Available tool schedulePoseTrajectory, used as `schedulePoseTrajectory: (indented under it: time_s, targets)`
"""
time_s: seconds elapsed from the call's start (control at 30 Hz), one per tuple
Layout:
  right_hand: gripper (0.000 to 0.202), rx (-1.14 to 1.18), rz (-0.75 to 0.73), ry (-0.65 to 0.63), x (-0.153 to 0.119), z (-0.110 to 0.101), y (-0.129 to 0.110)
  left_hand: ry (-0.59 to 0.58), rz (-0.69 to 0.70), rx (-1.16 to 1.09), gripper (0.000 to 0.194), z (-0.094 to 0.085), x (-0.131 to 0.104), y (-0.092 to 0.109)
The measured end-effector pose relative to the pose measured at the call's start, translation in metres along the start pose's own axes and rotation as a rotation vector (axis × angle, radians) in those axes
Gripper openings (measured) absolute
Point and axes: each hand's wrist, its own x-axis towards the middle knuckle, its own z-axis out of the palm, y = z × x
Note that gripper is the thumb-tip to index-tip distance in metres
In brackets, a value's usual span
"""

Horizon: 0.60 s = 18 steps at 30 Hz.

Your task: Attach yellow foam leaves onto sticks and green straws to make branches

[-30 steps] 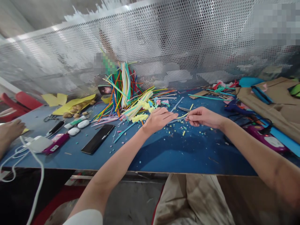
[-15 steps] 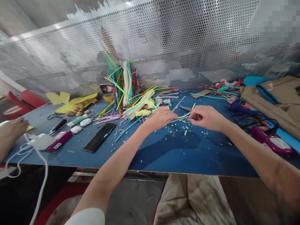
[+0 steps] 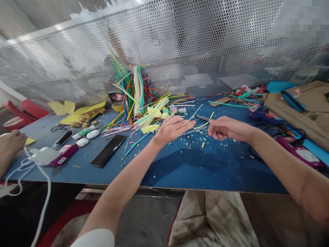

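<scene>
In the head view, I am watching my left hand (image 3: pixel 171 129) reaching over the blue tabletop (image 3: pixel 185 175), its fingers stretching toward the right. Its fingertips are lying beside a pale translucent strip (image 3: pixel 196 112) that is slanting away from me; I cannot tell whether they are grasping anything. My right hand (image 3: pixel 214 131) is facing it from the other side, thumb and fingers curling inward. A pointed metal blade (image 3: pixel 203 118) is jutting out beside its index finger, but I cannot tell whether that hand is gripping the tool. Between the two hands, a yellow-green strip (image 3: pixel 204 126) is curving close to the blade, and another pale strip (image 3: pixel 189 132) is running just below it. Small cut bits (image 3: pixel 203 145) are lying scattered in front of them.

Behind my left hand, fluffy yellow pieces (image 3: pixel 150 128) are sitting next to a large bundle of coloured stems (image 3: pixel 137 91), which is standing before a perforated metal screen (image 3: pixel 205 44). A black phone (image 3: pixel 109 151) is lying to the left of my forearm. At the far left, a co-worker's hand (image 3: pixel 12 142) is resting near a white cable (image 3: pixel 46 192).
</scene>
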Motion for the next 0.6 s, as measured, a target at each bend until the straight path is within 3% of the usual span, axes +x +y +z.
schedulePoseTrajectory:
  time_s: [0.13, 0.3, 0.6]
  targets:
    - [0.04, 0.158, 0.107, -0.058, 0.0, 0.004, 0.001, -0.003, 0.065, 0.057, 0.037, -0.01, 0.004, 0.001]
    - [0.032, 0.078, 0.095, -0.01, 0.006, 0.001, 0.006, -0.058, 0.058, -0.02, 0.036, -0.007, 0.004, 0.001]
    - [0.032, -0.497, -0.346, 0.365, -0.001, 0.01, -0.001, -0.123, -0.06, -0.134, 0.022, 0.008, 0.004, -0.002]
